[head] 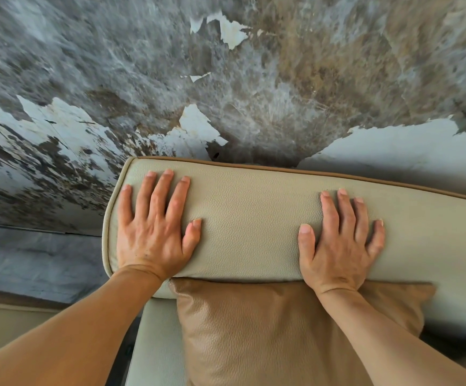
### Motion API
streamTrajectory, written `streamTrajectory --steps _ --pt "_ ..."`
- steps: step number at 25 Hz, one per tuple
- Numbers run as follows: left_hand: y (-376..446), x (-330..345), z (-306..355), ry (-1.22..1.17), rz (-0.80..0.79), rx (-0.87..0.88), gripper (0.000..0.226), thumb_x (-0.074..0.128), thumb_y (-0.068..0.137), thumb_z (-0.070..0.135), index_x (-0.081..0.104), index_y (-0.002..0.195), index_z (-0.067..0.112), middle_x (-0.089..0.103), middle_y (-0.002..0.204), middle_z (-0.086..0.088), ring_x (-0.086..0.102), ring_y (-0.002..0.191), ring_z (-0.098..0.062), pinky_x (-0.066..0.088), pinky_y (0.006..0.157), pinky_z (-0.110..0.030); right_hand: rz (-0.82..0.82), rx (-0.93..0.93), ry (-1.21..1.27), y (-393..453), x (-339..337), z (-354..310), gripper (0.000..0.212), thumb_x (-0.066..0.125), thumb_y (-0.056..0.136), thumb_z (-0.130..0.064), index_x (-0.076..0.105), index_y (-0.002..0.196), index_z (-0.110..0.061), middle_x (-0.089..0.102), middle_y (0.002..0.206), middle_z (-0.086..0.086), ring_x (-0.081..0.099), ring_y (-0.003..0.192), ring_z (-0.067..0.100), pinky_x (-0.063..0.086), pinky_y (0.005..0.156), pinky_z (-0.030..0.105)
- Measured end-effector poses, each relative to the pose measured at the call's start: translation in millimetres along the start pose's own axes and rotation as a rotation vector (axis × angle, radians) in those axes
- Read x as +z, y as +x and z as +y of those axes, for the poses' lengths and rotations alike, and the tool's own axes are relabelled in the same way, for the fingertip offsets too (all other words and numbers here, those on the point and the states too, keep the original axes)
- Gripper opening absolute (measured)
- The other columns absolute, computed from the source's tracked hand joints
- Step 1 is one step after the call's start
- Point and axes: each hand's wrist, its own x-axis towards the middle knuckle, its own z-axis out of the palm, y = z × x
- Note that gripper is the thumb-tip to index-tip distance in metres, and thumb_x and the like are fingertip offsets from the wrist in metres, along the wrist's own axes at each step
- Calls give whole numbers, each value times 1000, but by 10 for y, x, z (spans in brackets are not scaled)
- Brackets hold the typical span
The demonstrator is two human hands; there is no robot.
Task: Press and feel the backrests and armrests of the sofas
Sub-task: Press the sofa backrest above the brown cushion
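A beige leather sofa backrest (254, 218) with tan piping runs across the middle of the view. My left hand (153, 232) lies flat on its top near the left end, fingers spread, palm down. My right hand (340, 240) rests flat on the same backrest further right, fingers spread as well. Both palms touch the leather and neither hand grips anything. A tan leather cushion (268, 330) leans against the backrest below and between my forearms.
Behind the backrest stands a grey-brown wall (226, 93) with peeling white paint. Another beige sofa part (9, 324) shows at the lower left. The seat edge (156, 344) lies left of the cushion.
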Motion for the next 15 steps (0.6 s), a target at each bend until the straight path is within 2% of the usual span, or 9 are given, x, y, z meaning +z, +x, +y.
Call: streamTrajectory --steps 11,15 --pt "408 221 53 -22 19 31 67 24 91 54 34 146 17 38 150 -13 28 140 -33 15 115 -58 11 46 7 288 190 13 63 31 89 -52 42 143 -20 40 151 8 27 142 29 12 113 56" --pt "575 368 47 -28 25 61 68 22 91 55 31 147 17 37 150 -14 27 139 -34 10 115 -57 10 47 -2 417 316 18 64 29 90 -53 40 143 -20 39 151 8 25 142 29 10 113 55"
